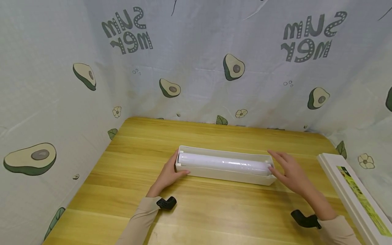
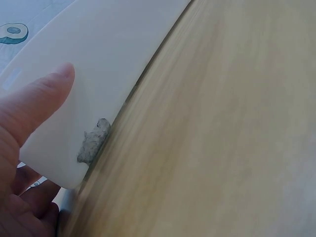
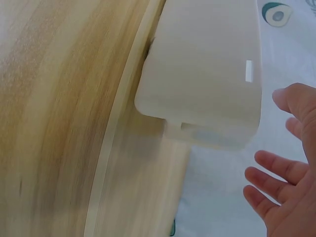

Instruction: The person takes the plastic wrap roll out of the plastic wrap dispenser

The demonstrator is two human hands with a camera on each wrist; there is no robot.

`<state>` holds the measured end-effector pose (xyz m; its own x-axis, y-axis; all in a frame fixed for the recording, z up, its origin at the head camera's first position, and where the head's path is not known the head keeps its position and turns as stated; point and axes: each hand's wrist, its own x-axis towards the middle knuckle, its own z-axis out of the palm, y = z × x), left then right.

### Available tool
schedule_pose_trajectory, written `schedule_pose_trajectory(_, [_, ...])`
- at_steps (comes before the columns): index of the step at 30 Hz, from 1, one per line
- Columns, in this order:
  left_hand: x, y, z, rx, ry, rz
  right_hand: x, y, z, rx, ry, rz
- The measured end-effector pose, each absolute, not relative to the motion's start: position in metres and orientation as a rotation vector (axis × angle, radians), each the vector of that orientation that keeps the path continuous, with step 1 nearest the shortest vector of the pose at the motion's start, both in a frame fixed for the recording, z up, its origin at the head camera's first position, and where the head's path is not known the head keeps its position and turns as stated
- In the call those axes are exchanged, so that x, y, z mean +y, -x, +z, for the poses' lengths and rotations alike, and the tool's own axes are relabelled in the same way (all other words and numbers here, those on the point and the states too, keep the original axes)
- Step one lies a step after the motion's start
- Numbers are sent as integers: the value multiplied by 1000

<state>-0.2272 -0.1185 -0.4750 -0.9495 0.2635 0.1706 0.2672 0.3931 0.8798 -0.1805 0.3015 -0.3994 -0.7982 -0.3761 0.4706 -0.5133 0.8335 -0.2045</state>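
Fingers (image 3: 284, 168) of the right hand (image 1: 292, 175) fan loosely apart, gripping nothing, at three o'clock beside an open white box (image 1: 226, 175); at nine, the left hand (image 1: 167, 175) grips the other end, thumb against the near wall. A shiny white roll (image 1: 225, 164) lies lengthwise inside. The box sits around the middle of a yellowish wooden table (image 1: 214, 211), its grain streaked, its top faintly glossy. Farther out, between three and four, lies a long white piece (image 1: 350, 197) with a yellow-green label (image 1: 364, 200). Pale cloth (image 1: 199, 54) hangs at twelve, printed with avocados, flowers and mirrored "summer" lettering.
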Motion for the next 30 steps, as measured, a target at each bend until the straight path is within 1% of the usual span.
schedule_pose_trajectory(8, [-118,226,-472,-2619,500,-1670,297,180,-401,-2645,-658,458])
schedule_pose_trajectory(16, [-118,226,-473,-2615,480,-1693,293,183,-401,-2619,-720,437])
schedule_pose_trajectory(22, [-116,225,-472,-2604,452,-1689,290,184,-400,-2685,-705,430])
schedule_pose_trajectory(30, [-113,210,-441,-2607,486,-1699,289,186,-402,-2734,-714,400])
